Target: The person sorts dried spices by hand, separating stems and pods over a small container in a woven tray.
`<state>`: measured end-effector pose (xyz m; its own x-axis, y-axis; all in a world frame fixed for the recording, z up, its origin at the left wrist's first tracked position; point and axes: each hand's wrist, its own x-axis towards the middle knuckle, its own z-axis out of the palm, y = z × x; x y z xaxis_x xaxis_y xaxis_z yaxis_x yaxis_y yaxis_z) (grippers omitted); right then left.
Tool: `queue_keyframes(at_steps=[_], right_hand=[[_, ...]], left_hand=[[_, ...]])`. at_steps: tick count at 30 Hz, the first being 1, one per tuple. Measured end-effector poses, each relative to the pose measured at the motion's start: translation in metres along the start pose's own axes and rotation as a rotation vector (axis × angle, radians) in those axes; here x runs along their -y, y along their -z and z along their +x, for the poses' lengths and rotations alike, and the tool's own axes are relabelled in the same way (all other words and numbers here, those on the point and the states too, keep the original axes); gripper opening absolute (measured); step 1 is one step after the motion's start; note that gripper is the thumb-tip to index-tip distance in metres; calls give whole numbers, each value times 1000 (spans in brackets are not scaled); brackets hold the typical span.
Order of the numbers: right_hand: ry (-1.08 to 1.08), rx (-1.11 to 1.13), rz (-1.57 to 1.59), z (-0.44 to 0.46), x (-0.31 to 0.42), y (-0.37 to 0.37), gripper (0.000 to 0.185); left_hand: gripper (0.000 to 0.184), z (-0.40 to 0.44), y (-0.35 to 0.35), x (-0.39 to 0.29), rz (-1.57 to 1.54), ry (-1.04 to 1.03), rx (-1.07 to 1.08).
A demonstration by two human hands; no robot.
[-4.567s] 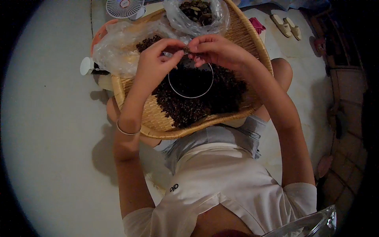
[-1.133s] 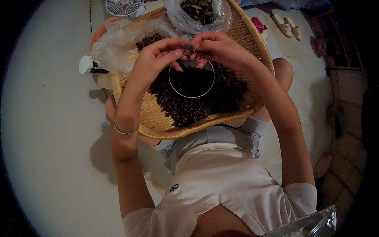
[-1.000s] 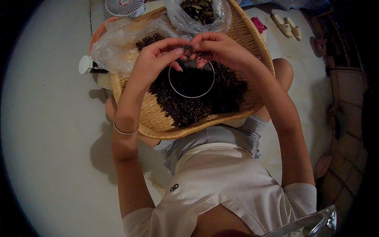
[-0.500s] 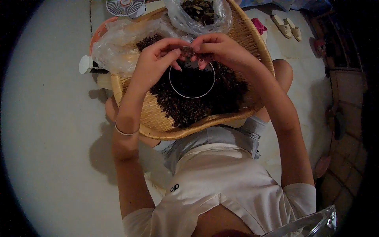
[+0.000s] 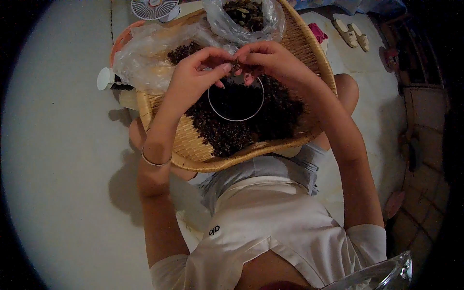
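Observation:
My left hand [image 5: 200, 72] and my right hand [image 5: 268, 58] meet above a round, thin-rimmed bowl [image 5: 236, 120] with dark contents. Between the fingertips of both hands is a small dark dried piece [image 5: 235, 65], too small to name. Thumb and fingers are pinched on each hand. The bowl stands in a woven basket [image 5: 186, 140] on my lap. Loose dark dried bits [image 5: 227, 137] lie around the bowl, with a smaller heap [image 5: 183, 50] behind my left hand. At the basket's back is a clear plastic bag [image 5: 275, 24] of dried brownish-green pieces [image 5: 244, 14].
A crumpled clear bag [image 5: 145, 58] lies over the basket's left rim, by an orange rim [image 5: 123, 41]. Left of the basket is a white-lidded jar [image 5: 105, 79]. A white fan [image 5: 153, 8] stands behind. Slippers [image 5: 350, 36] and a pink cloth [image 5: 317, 33] are at back right.
My left fingertips have shifted slightly right, toward my right hand. The dark piece between the hands is now less visible than half a second ago. The basket and bags have hardly moved.

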<state>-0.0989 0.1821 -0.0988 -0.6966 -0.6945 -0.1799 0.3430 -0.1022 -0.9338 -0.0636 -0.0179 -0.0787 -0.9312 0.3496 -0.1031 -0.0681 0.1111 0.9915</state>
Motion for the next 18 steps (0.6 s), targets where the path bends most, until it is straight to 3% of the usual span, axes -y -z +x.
queue_keyframes(at_steps=[13, 18], right_hand=[[-43, 114, 133, -1, -1, 1, 30], [-160, 210, 171, -5, 7, -4, 28]], left_hand=[[18, -3, 5, -2, -21, -80, -18], [15, -4, 6, -3, 29, -145, 6]])
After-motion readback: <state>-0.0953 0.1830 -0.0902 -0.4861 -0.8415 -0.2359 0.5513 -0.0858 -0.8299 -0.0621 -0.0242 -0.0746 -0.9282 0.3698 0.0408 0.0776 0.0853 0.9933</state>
